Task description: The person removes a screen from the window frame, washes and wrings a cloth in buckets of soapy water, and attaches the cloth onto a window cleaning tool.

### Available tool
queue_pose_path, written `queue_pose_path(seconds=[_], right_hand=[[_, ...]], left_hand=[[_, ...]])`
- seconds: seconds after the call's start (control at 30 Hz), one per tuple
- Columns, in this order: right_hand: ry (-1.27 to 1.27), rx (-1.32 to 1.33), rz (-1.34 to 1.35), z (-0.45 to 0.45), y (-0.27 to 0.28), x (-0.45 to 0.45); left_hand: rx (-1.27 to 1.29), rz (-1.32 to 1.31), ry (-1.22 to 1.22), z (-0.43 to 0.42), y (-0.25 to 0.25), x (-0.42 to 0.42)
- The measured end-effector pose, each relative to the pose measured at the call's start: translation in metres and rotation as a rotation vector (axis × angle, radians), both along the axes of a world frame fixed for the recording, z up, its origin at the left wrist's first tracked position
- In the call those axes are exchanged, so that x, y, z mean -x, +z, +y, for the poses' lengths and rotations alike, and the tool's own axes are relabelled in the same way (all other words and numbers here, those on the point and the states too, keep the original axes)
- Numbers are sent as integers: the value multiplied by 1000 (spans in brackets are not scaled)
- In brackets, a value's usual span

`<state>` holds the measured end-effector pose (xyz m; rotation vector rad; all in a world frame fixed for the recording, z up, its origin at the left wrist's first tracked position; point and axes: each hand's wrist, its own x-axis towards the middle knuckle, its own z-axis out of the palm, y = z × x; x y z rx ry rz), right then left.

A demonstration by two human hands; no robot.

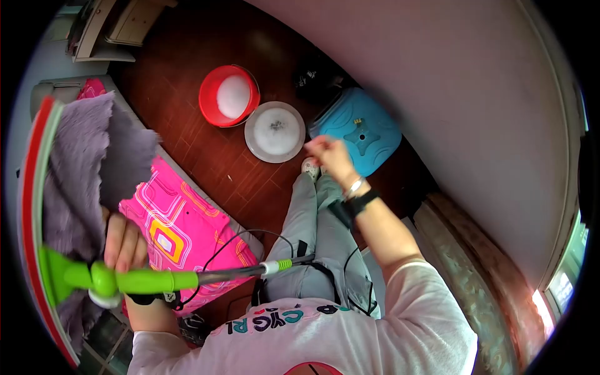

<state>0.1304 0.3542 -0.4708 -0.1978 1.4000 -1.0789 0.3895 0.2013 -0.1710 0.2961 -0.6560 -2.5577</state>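
Observation:
My left hand (127,242) is closed around the green neck of a window squeegee (156,280), its fingers curling over from the far side. The squeegee's long red-and-white head stands at the far left, and its metal pole runs right across my lap. A fluffy grey cloth (78,147) with ragged edges hangs behind the head, against my left fingers. My right hand (332,157) is raised over my feet, blurred by motion; its fingers look bent, but I cannot make out whether they hold anything. Nearest to it is a blue plastic stool (369,122).
On the dark wooden floor stand a red bucket (209,94) of white suds and a pale basin (255,145), also foamy. A pink patterned mat (187,215) lies on the left. A black bag (315,75) sits by the wall; rolled fabric (462,275) is at right.

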Motion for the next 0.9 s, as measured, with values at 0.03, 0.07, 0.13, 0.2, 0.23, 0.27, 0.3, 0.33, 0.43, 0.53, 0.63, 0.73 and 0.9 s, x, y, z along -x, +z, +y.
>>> queue_pose_path(seconds=[0.03, 0.07, 0.13, 0.2, 0.23, 0.27, 0.3, 0.33, 0.43, 0.53, 0.63, 0.73, 0.9], right_hand=[[-141, -156, 113, 10, -53, 19], [-125, -236, 376, 25, -109, 39], [-46, -260, 802, 40, -156, 76], [61, -212, 1087, 46, -183, 90], [99, -162, 1161, 45, -189, 95], [137, -111, 1232, 44, -194, 98], [202, -130, 1219, 46, -202, 100], [267, -145, 1207, 46, -210, 103], [343, -111, 1197, 44, -227, 110], [429, -101, 1252, 46, -227, 110], [171, -200, 687, 31, -182, 101], [-199, 52, -90, 5, -84, 67], [-124, 484, -587, -32, 121, 4]], left_hand=[[-46, 116, 56, 0, -2, 13], [-88, 262, -108, -10, -14, 14], [-97, 425, -307, -25, -28, 5], [-98, 360, -286, -22, -24, 7], [-89, 340, -240, -18, -25, 6], [-89, 347, -227, -17, -27, 2], [-90, 360, -251, -19, -29, 0], [-102, 389, -292, -20, -31, 0], [-109, 419, -321, -16, -35, 5], [-132, 328, -246, -6, -31, 5], [-104, 372, -307, -2, -31, 5], [-34, 692, -554, -2, -53, 10], [-288, 625, -480, 13, -26, 7]])
